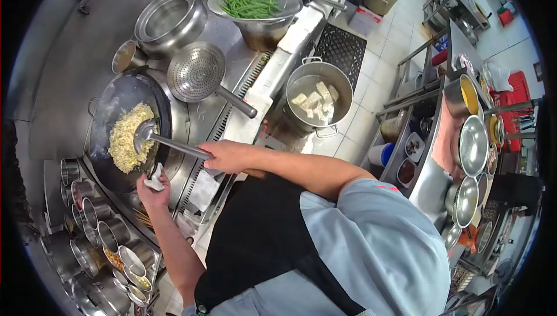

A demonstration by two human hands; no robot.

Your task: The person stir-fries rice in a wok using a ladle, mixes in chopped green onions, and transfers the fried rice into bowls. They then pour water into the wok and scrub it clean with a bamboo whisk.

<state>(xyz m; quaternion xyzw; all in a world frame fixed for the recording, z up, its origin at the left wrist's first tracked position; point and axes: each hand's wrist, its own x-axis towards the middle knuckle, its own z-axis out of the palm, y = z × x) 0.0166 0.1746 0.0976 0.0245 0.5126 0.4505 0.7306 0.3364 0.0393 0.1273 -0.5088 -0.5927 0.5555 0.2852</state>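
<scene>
The stove (203,118) carried the wok (110,98). Near it stood the pot (299,79), holding pale chunks in liquid. The skimmer (197,72) lay just beside the wok. Yellow rice (129,139) lay heaped inside the wok, touched by the ladle (174,145). The right hand's (223,156) grip was closed round the ladle's handle; the left hand's (154,195) was closed on a white cloth (155,179) at the wok's rim.

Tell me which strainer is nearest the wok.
The bare strainer right beside the wok, its metal handle angled away; the bean-filled strainer sits farther off.
</scene>
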